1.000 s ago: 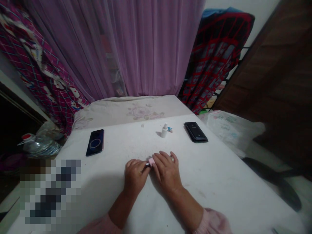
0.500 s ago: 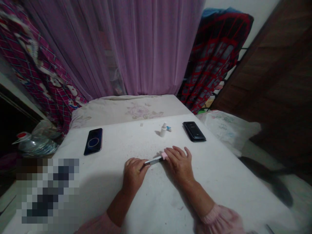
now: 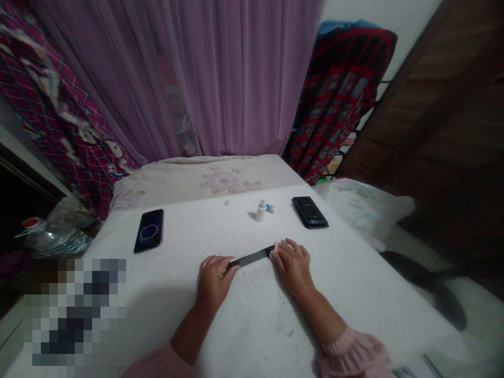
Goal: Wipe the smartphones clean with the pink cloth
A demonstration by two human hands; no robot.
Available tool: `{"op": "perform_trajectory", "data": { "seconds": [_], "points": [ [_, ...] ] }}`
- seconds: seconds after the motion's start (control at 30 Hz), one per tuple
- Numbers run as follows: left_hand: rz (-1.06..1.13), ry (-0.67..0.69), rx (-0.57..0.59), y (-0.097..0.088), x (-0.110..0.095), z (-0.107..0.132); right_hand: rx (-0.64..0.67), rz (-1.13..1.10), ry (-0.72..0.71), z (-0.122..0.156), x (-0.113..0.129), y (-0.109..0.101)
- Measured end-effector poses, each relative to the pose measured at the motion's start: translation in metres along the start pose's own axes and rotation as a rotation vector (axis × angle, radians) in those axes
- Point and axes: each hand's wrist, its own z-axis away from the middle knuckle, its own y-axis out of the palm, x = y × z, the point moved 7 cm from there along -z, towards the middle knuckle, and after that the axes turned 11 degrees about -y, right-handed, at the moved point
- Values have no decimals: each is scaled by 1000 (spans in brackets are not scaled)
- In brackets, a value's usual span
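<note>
Hanging at the back: a sheer purple curtain point(image 3: 236, 79) is being seen across the rear, with a magenta checked cloth printed with cartoon cats point(image 3: 59, 105) at its left, a red-and-black checked garment point(image 3: 342, 100) at its right, and a dark brown wooden panel point(image 3: 437, 121) beyond that.

Main surface: a flat white sheeted surface point(image 3: 354, 299) is being spread in front of a pale floral-printed cushion point(image 3: 200, 181), which is being touched along the sheet's far edge.

Sides: a white plastic bag point(image 3: 362, 210) is being kept just beside the right edge, and a clear crumpled plastic bottle with a red cap point(image 3: 55, 240) is being kept below the left edge.

Items on the sheet: a black smartphone with a lit ring on its screen point(image 3: 148, 231) is being left at the left, and a black smartphone lying screen down point(image 3: 310, 212) at the right. Between them, a small white dropper bottle point(image 3: 260, 211) is being stood upright just beside a small blue-and-white tube point(image 3: 269, 208). A tiny white square scrap point(image 3: 227, 202) is being left farther left.

Left hand point(image 3: 214, 283): it is being curled narrowly around the near end of the file.

Right hand point(image 3: 293, 266): its fingers point(image 3: 291, 247) are being rested on the file's far end, though a firm grip cannot be told.

File: a narrow metal nail file point(image 3: 251, 256) is being held level between both hands, just above the sheet.
</note>
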Motion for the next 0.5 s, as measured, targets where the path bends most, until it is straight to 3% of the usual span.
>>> {"op": "perform_trajectory", "data": {
  "seconds": [0.27, 0.5],
  "points": [
    [5, -10, 17, 1, 1, -1, -177, -281, -71, -25, 25, -26],
    [2, 9, 3, 1, 1, -1, -100, -241, -110, -20, 13, -12]
  ]
}}
